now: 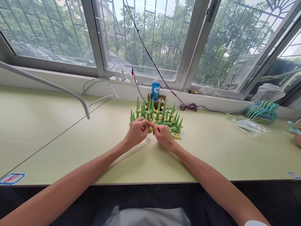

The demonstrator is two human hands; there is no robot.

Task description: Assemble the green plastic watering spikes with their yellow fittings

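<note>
A cluster of green cone-shaped plastic spikes with small yellow fittings (162, 117) stands on the pale green table (207, 157). My left hand (136, 131) and my right hand (162, 135) meet just in front of the cluster. Both have their fingers pinched together on one small green and yellow piece (150, 126) held between them. A few loose yellow pieces (176, 136) lie to the right of my right hand.
A blue drink bottle (155, 89) stands on the sill by a small brown box (157, 99). A power strip (122, 78) with cables, a white tube (47, 84), teal hangers (262, 111), clear plastic bags (246, 125) and another person's hand (296, 136) at far right.
</note>
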